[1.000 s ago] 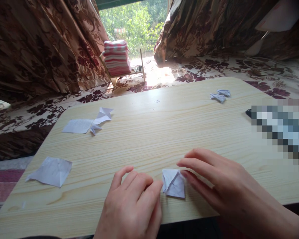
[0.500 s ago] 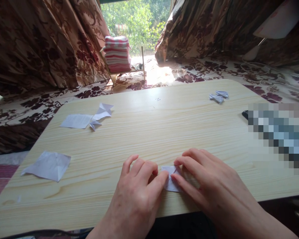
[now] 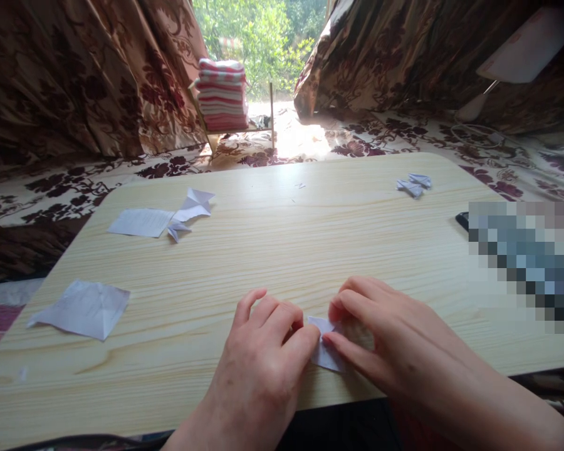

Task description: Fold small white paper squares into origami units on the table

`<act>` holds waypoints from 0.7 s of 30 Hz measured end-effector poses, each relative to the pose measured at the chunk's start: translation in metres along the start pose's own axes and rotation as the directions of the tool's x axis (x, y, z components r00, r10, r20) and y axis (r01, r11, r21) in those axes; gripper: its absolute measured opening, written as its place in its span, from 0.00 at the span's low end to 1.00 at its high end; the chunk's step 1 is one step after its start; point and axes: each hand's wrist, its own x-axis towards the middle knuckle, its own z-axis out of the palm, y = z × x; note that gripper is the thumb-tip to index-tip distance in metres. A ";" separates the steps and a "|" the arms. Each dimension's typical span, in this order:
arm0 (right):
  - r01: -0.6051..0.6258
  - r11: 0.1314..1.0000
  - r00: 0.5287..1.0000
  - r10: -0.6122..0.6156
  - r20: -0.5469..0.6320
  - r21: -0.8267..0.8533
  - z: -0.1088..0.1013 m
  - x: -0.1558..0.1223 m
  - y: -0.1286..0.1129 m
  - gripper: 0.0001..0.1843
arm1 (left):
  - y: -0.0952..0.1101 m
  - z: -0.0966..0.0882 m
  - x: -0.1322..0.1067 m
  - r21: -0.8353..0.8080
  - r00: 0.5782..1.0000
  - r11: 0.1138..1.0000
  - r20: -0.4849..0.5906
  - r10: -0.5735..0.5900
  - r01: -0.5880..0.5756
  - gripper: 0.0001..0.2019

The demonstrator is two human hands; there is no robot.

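A small folded piece of white paper (image 3: 328,358) lies on the wooden table (image 3: 244,250) near its front edge. My left hand (image 3: 267,351) presses the paper's left side with the thumb, its other fingers curled. From the right, my right hand (image 3: 380,332) pinches the paper between thumb and index finger. Both thumbs nearly meet at the paper's middle, and the fingers cover part of its folds.
A larger creased sheet (image 3: 87,307) lies at the left. Behind it are a printed paper (image 3: 141,222) and folded pieces (image 3: 196,203). Small folded papers (image 3: 413,185) sit at the back right. A blurred-out dark device (image 3: 463,219) rests at the right edge.
The folded paper has turned a little and its upper right part is lifted or bent more between my fingers. My hands stay at nearly the same place. The view has shifted slightly.
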 end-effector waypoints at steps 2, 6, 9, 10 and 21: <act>0.017 1.000 0.999 -0.017 0.031 0.005 -0.002 0.002 -0.001 0.07 | -0.001 0.000 -0.002 -0.007 0.999 1.000 -0.032 0.013 -0.013 0.13; 0.000 1.000 1.000 0.000 0.012 -0.017 -0.004 0.000 -0.002 0.06 | -0.003 -0.003 -0.008 -0.011 1.000 1.000 0.007 0.018 -0.018 0.11; -0.026 1.000 0.999 0.026 0.024 0.000 -0.003 -0.007 0.000 0.06 | -0.006 -0.002 -0.013 -0.025 0.999 0.999 -0.013 0.045 -0.046 0.12; -0.033 0.999 0.999 0.033 0.037 0.011 -0.003 -0.009 0.000 0.06 | -0.007 0.000 -0.015 -0.028 0.998 0.998 -0.032 0.058 -0.059 0.13; 0.002 0.998 1.000 -0.001 -0.020 0.066 0.004 -0.012 -0.004 0.04 | -0.011 0.009 -0.021 0.003 0.991 0.996 -0.096 0.092 -0.092 0.15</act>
